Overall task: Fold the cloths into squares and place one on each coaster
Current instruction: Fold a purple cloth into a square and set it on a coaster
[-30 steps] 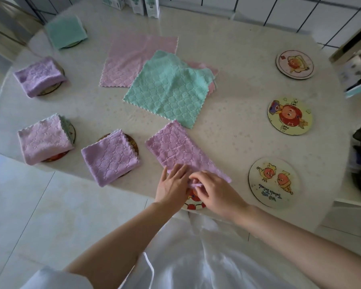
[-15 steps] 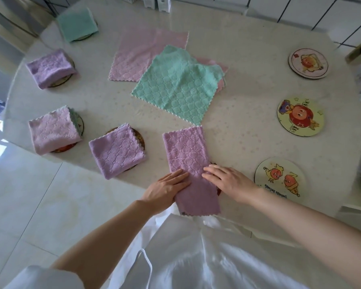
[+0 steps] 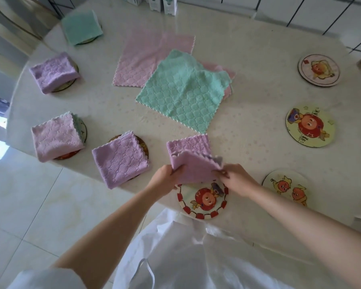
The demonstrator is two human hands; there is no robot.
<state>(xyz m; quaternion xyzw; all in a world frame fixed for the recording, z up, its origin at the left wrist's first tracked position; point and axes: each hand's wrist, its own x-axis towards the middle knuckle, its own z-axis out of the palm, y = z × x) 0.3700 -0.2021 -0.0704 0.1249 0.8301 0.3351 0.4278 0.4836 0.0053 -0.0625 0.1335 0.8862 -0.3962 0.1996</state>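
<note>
Over near coaster, left hand, right hand pinching purple cloth, fingertips seemingly hidden.

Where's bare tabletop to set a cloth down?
Free: between the teal cloth and the right coasters, and beyond the pink cloth. Crowded: folded cloths along the left rim; left hand and right hand hold the purple cloth at the near edge.

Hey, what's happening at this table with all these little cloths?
A person is folding a purple cloth, gripping its near edge with the left hand and right hand just above a red-rimmed coaster. Four folded cloths already sit on other coasters to the left. Three bare coasters are on the right, and a teal cloth and pink cloth lie unfolded mid-table.
</note>
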